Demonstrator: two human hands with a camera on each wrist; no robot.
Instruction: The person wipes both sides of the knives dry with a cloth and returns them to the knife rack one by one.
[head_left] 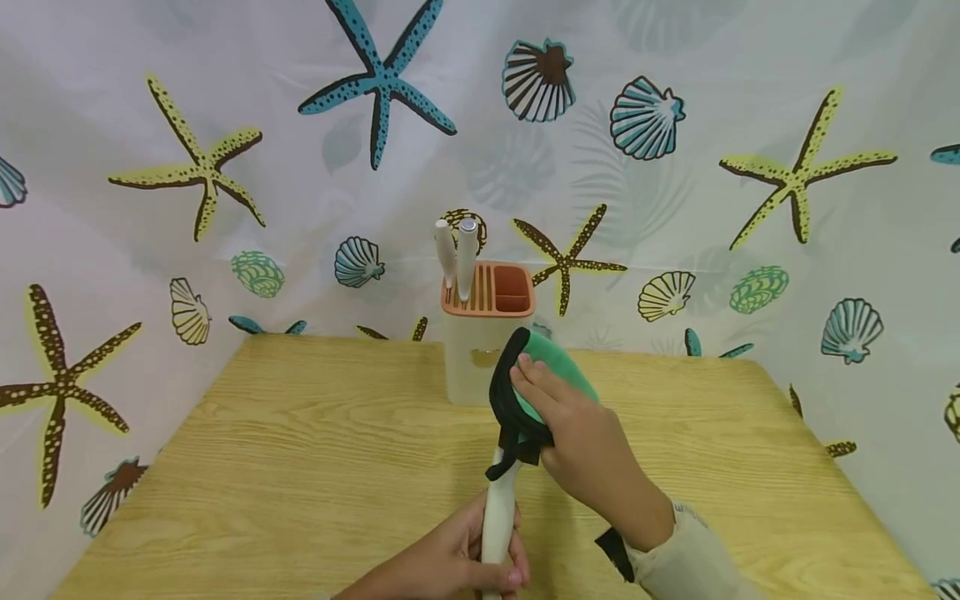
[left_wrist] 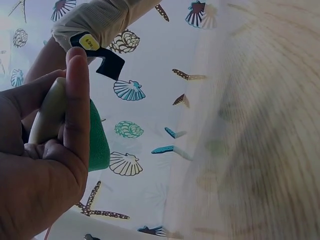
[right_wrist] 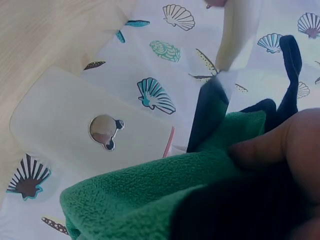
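Note:
My left hand (head_left: 457,550) grips the cream handle (head_left: 498,521) of a knife, held upright above the near part of the table. A green cloth (head_left: 558,367) with black edging and a black loop is folded around the blade. My right hand (head_left: 592,446) pinches the cloth over the blade, fingers on one side. In the right wrist view a short strip of the blade (right_wrist: 210,107) shows between handle and cloth (right_wrist: 145,185); the rest is hidden. The left wrist view shows curled fingers around the handle (left_wrist: 52,110), with the cloth (left_wrist: 98,142) behind.
A white knife block (head_left: 467,358) with an orange slotted top stands at the table's back edge, just beyond the cloth. Two white-handled utensils (head_left: 467,258) stand in its left slots. The wooden table (head_left: 315,450) meets a curtain (head_left: 285,192) printed with starfish and shells.

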